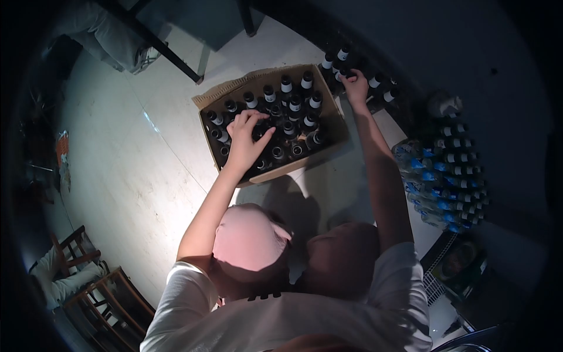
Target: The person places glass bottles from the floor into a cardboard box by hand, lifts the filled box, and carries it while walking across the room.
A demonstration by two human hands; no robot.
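A cardboard box (pixel 202 141) stands on the floor in front of my knees, holding many dark glass bottles (pixel 285 84) upright with white neck labels. My left hand (pixel 245 138) is over the box's left half, thumb and fingers spread apart just above the bottle necks. Whether its fingertips touch a neck I cannot tell. Beyond the box's right side, my right hand (pixel 356 89) pinches the neck of a dark bottle (pixel 340 75) with a pale label. More dark bottles (pixel 328 60) stand close around that one.
To the right are rows of dark bottles (pixel 460 157) beside clear plastic bottles with blue labels (pixel 427 170). A black-legged table (pixel 176 58) is at the upper left, with a person's leg (pixel 114 38) near it. A wooden chair (pixel 108 305) stands at the lower left.
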